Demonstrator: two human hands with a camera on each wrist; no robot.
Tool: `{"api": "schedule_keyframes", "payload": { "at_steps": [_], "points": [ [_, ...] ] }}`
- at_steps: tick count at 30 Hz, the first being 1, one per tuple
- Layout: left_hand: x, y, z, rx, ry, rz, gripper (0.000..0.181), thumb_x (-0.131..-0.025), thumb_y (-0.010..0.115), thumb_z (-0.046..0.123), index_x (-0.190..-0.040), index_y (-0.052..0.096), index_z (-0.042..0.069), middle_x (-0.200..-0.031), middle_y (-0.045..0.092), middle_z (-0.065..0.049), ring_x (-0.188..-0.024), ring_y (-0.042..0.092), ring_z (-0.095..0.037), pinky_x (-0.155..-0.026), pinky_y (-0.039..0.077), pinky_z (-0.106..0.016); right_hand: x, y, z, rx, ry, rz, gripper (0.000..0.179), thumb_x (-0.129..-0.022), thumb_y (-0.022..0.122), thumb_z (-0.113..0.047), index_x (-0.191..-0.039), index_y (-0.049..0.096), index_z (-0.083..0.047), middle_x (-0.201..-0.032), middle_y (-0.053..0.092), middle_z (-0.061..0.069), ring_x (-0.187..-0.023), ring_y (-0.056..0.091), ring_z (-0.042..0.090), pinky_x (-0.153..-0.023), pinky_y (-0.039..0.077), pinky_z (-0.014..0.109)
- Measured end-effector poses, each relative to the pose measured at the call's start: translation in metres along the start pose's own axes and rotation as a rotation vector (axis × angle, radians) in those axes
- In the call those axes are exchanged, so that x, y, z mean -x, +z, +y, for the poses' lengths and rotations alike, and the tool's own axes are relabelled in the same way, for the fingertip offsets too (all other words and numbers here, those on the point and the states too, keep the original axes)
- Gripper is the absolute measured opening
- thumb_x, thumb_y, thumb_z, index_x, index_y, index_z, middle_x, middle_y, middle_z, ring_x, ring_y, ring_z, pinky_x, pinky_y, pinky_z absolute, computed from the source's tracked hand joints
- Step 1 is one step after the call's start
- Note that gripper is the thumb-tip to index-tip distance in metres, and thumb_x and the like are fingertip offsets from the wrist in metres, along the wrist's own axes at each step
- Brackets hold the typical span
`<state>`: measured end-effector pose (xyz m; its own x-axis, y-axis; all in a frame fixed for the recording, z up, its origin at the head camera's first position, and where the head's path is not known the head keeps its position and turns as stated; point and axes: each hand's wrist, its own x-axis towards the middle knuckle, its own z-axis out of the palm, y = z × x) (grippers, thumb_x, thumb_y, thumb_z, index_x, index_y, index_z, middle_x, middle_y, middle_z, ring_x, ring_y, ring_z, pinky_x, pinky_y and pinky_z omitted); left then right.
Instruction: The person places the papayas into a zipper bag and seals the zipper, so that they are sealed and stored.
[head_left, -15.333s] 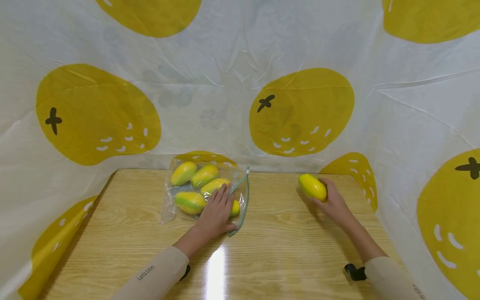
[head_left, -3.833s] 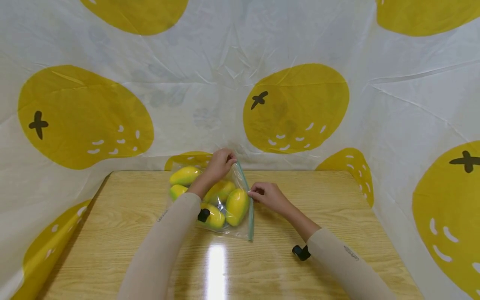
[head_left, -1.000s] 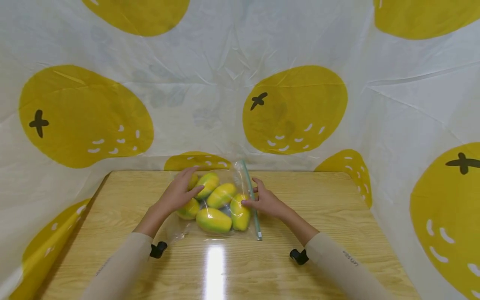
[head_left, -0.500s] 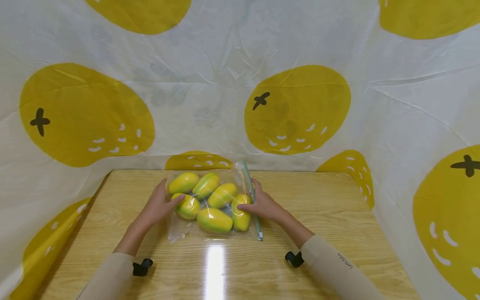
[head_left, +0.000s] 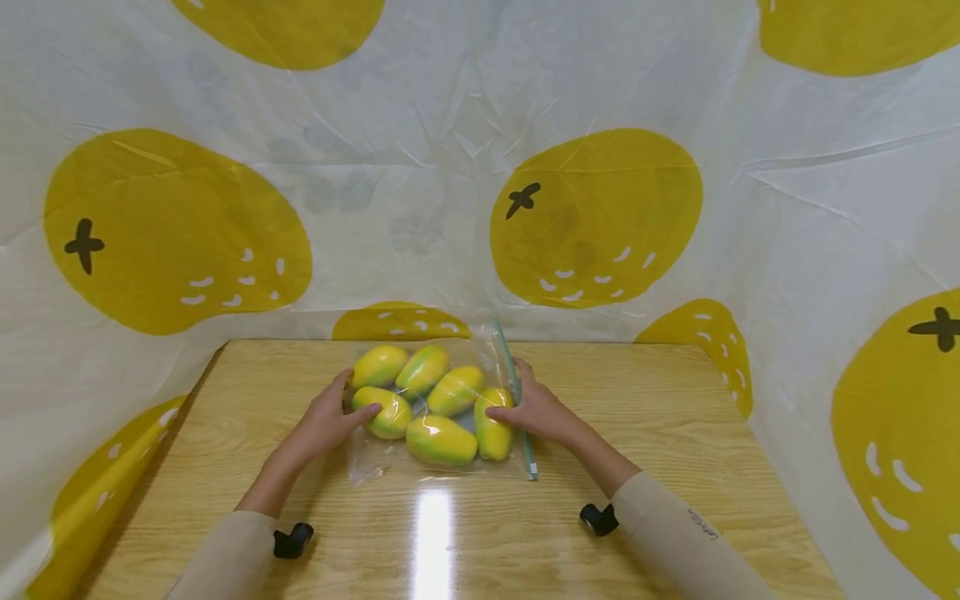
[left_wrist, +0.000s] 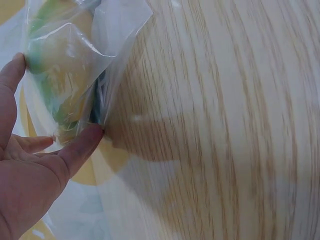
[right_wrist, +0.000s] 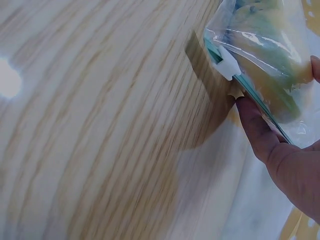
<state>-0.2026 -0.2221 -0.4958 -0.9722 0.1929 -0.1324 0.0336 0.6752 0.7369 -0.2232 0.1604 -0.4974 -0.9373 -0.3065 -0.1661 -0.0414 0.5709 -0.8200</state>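
A clear zip bag (head_left: 461, 437) with several yellow-green mangoes (head_left: 441, 440) inside lies between both hands near the back of the table. My left hand (head_left: 322, 425) grips its left end, thumb over a mango and fingers at the edge. At the opposite end my right hand (head_left: 545, 410) holds the bag beside its green zip strip (head_left: 513, 375), with the thumb on the rightmost mango. The white slider (right_wrist: 227, 64) sits at the strip's near end. In the left wrist view, thumb and fingers lie on opposite sides of the mango-filled plastic (left_wrist: 65, 60).
The wooden table (head_left: 637, 500) reaches back to a white curtain (head_left: 420, 225) printed with large yellow fruits, which also rises at both sides. A black wrist camera (head_left: 292, 541) sticks out at the left cuff, another black camera (head_left: 599, 520) at the right cuff.
Earlier, the right hand held a mango outside the bag, then pinched the slider partway along the strip. Now both hands hold the bag's ends, and it has shifted slightly right.
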Motion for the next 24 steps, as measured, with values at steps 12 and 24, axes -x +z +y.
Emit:
{"api": "schedule_keyframes", "payload": {
  "at_steps": [12,24],
  "points": [
    [-0.014,0.027,0.015,0.049,0.05,-0.028,0.102,-0.097,0.069,0.05,-0.162,0.013,-0.006,-0.165,0.026,-0.032,-0.15,0.031,-0.05,-0.118,0.034,-0.063,0.014,-0.029,0.02,0.023,0.031,0.02,0.118,-0.085,0.082,-0.05,-0.164,0.006,-0.01,-0.145,0.054,0.03,-0.12,0.064,0.039,-0.09,0.058,0.049],
    [-0.039,0.052,0.04,0.06,0.119,-0.05,0.098,-0.097,0.072,0.042,-0.161,0.016,-0.008,-0.165,0.028,-0.03,-0.154,0.027,-0.045,-0.122,0.027,-0.06,0.024,-0.062,0.045,0.063,0.08,0.029,0.114,-0.089,0.078,-0.05,-0.164,0.003,-0.007,-0.154,0.042,0.037,-0.129,0.057,0.051,-0.097,0.056,0.055]
  ]
}}
